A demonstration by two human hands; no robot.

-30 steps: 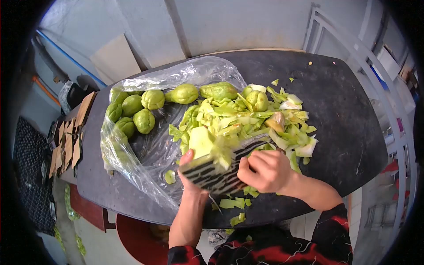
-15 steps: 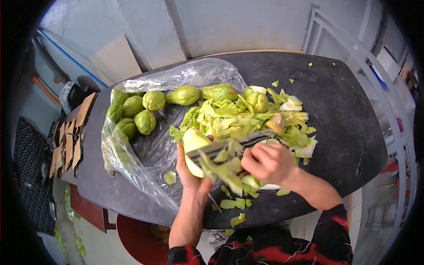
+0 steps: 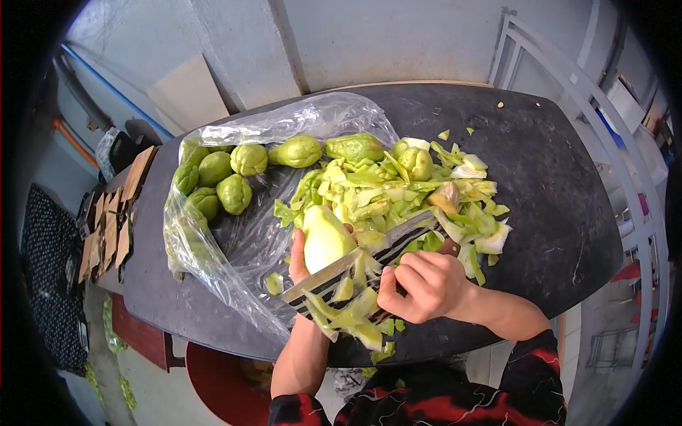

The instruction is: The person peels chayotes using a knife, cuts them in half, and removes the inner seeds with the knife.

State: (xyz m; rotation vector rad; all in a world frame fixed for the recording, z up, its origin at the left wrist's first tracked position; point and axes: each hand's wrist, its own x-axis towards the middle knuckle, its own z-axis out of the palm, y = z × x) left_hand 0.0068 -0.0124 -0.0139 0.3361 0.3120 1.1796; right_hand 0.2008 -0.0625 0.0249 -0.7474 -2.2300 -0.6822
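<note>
A peeled, pale green chayote (image 3: 325,243) rests in my left hand (image 3: 298,261), whose fingers curl round its far side and are partly hidden. My right hand (image 3: 425,285) is closed around a broad-bladed knife (image 3: 328,275). Its blade slants across the near side of the chayote, with several wet peel strips (image 3: 352,312) clinging to it. A brown handle end shows past my knuckles. Just beyond both hands lies a heap of green peelings (image 3: 369,192).
Several whole chayotes (image 3: 234,195) sit in a clear plastic bag (image 3: 249,284) on the dark table (image 3: 554,192). A red tub (image 3: 213,387) stands below the front edge. Cardboard pieces (image 3: 110,234) are at the left, and a white metal railing (image 3: 597,113) at the right.
The knife has moved down and toward me, and its blade now lies lower across the chayote. My right hand has dropped slightly. The peeled chayote is tilted a little differently in my left hand.
</note>
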